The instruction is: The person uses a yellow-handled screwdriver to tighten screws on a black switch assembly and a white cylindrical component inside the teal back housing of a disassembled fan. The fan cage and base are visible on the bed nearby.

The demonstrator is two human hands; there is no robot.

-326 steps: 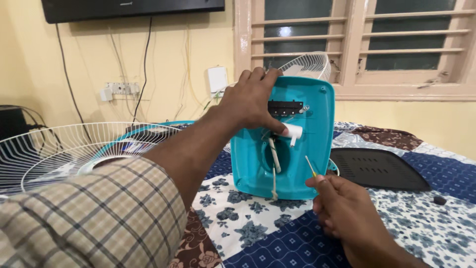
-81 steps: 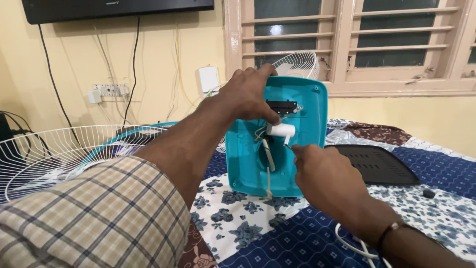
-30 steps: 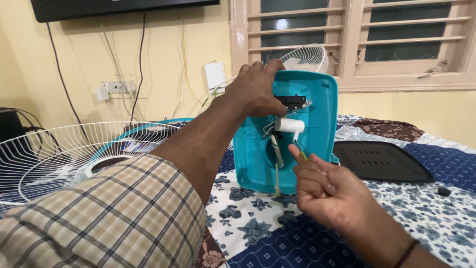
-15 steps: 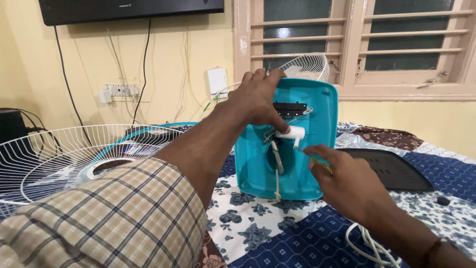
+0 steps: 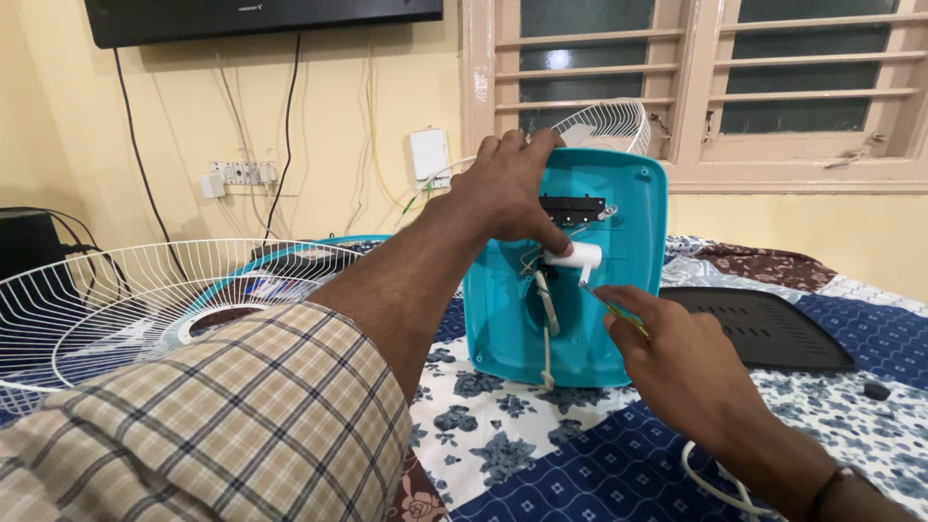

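Observation:
A teal plastic fan base [image 5: 619, 280] stands upright on the bed, its open underside facing me. My left hand [image 5: 512, 188] grips its top edge, with the thumb near a white cylindrical part [image 5: 572, 255] and wires inside. My right hand [image 5: 667, 353] holds a thin screwdriver [image 5: 607, 300] whose tip points at the white part. A white cable [image 5: 546, 324] hangs down the middle of the base.
A white wire fan guard [image 5: 145, 300] with a teal rim lies at the left. A second guard [image 5: 604, 124] stands behind the base. A black plastic cover [image 5: 764, 324] lies at the right on the floral blue bedsheet [image 5: 493, 435]. A white cord [image 5: 710, 478] loops near my right wrist.
My right hand has come back up to the base with the screwdriver, tip now at the white part. My left hand keeps its hold on the top.

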